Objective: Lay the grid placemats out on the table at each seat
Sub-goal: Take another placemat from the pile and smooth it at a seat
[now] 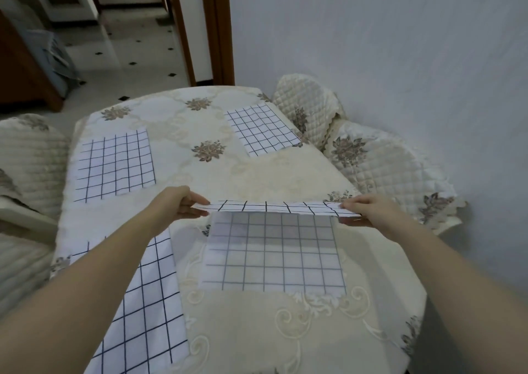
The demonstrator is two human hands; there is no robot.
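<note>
A white placemat with a dark grid point(274, 252) hangs in the air over the near right part of the table point(228, 173). My left hand point(178, 203) pinches its far left corner and my right hand point(361, 209) pinches its far right corner, so the far edge is folded up and the rest slopes toward me. Three more grid placemats lie flat on the cloth: one at the far left point(114, 165), one at the far right point(261, 129), one at the near left point(148, 310) partly under my left forearm.
A cream floral cloth covers the table. Quilted, cream-covered chairs stand at the right point(380, 159) and at the left point(25, 156). A pale wall runs close along the right side. A brown door frame point(211, 28) and tiled floor lie beyond the table.
</note>
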